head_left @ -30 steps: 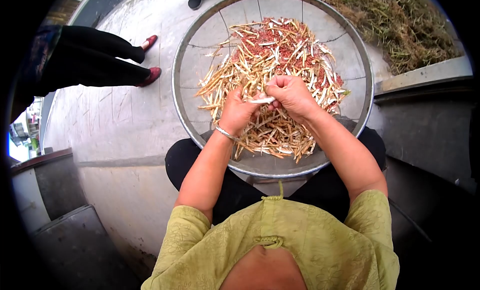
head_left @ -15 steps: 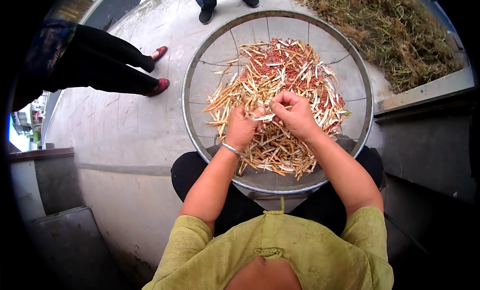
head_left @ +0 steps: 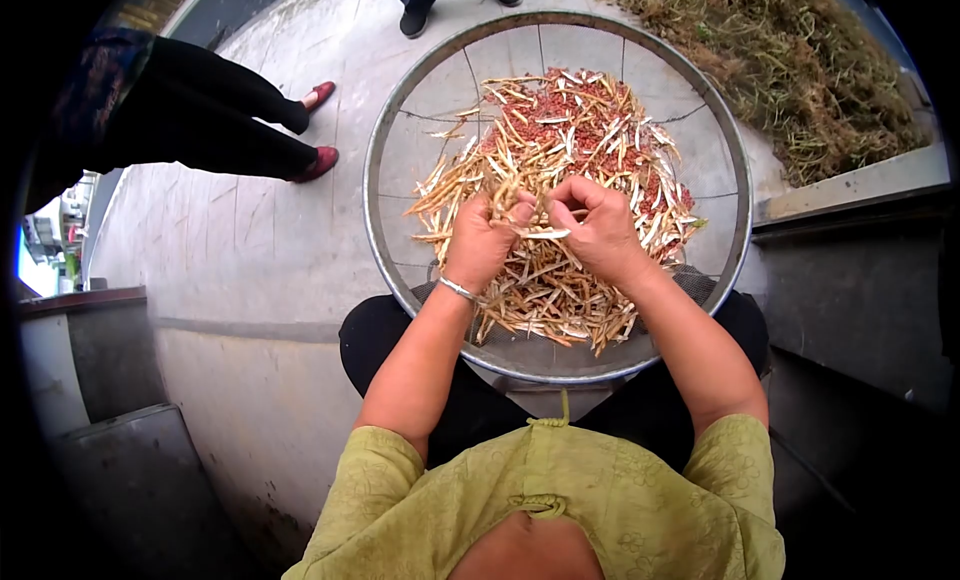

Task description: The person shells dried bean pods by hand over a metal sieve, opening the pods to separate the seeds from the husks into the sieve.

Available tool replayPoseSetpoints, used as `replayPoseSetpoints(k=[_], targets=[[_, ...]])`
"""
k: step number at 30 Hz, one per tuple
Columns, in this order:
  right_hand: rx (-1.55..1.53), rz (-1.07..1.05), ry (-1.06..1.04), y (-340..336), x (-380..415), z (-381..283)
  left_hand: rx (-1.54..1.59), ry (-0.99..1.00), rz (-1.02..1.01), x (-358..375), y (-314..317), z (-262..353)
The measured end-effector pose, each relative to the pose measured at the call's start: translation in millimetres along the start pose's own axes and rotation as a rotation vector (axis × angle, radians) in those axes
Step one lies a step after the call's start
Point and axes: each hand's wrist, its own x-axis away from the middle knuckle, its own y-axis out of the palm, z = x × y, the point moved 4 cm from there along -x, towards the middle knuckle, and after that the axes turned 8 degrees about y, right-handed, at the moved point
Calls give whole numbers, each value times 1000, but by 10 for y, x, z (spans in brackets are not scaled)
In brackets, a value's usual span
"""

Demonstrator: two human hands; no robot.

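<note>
A round mesh sieve [head_left: 742, 220] rests across my lap, holding a heap of dry bean pods [head_left: 555, 300] with many small red beans [head_left: 630, 130] among them at the far side. Above the heap, my left hand [head_left: 482, 242] is closed around several dry pods, their ends poking past the fingers. My right hand [head_left: 603, 232] faces it, thumb and fingers pinched together at a pod. An opened, pale pod shell [head_left: 546, 234] lies between the two hands, close to the right thumb. The fingertips partly hide what they grip.
A pile of dried bean plants [head_left: 790, 70] lies at the upper right behind a low ledge [head_left: 860, 192]. One person in red shoes [head_left: 322, 164] stands at the left on the concrete floor [head_left: 250, 230]; another's dark shoes [head_left: 413, 24] show beyond the sieve.
My right hand has shifted slightly to the right, widening the gap between the hands. The pale shell between them shows more fully. The left hand stays closed on its pods.
</note>
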Motion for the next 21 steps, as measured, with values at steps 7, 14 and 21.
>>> replayPoseSetpoints(k=[7,14,21], targets=[[-467,-437,334,49,2,30,82,-96,18,-20,-67,-38],[-721,-255,402,-193,-183,56,184,-4,162,-51,-255,78],[-19,-72,318,-244,-318,226,287,61,219,-60,-323,155]])
